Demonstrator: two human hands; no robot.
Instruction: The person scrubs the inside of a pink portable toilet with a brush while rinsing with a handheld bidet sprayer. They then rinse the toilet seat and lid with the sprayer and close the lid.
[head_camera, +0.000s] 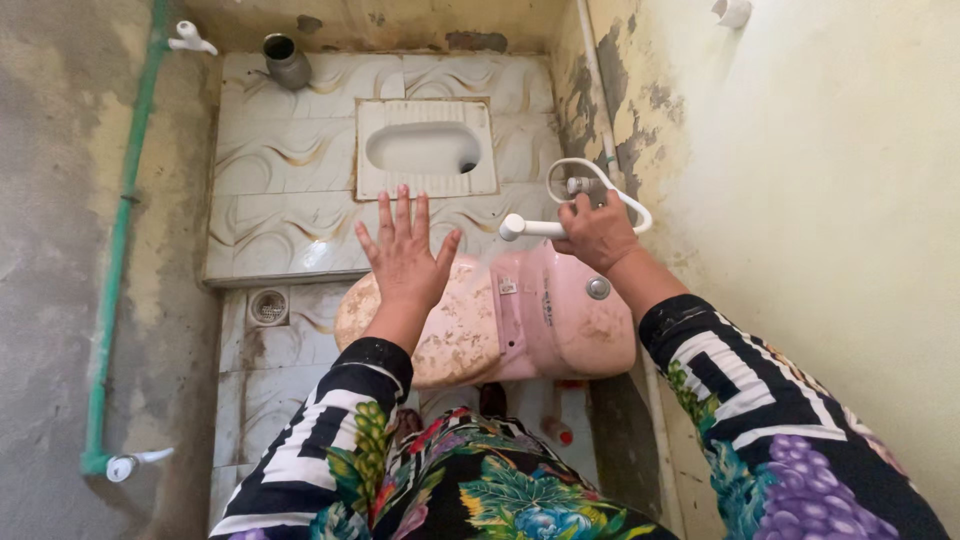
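My right hand (597, 233) grips a white hand sprayer (527, 228) whose nozzle points left; its white hose (612, 186) loops back to a valve on the right wall. My left hand (403, 252) is held flat with fingers spread, above the closed stained lid (455, 335) of a pink sitting toilet. The pink cistern (572, 320) lies just under my right hand. Whether the left palm touches the lid I cannot tell. Both arms wear black-and-white sleeves with a flower print.
A white squat pan (425, 148) is set in a raised tiled step beyond the toilet. A grey metal jug (286, 61) stands at the back left. A green pipe (115, 260) with white taps runs down the left wall. A floor drain (268, 306) sits left of the toilet.
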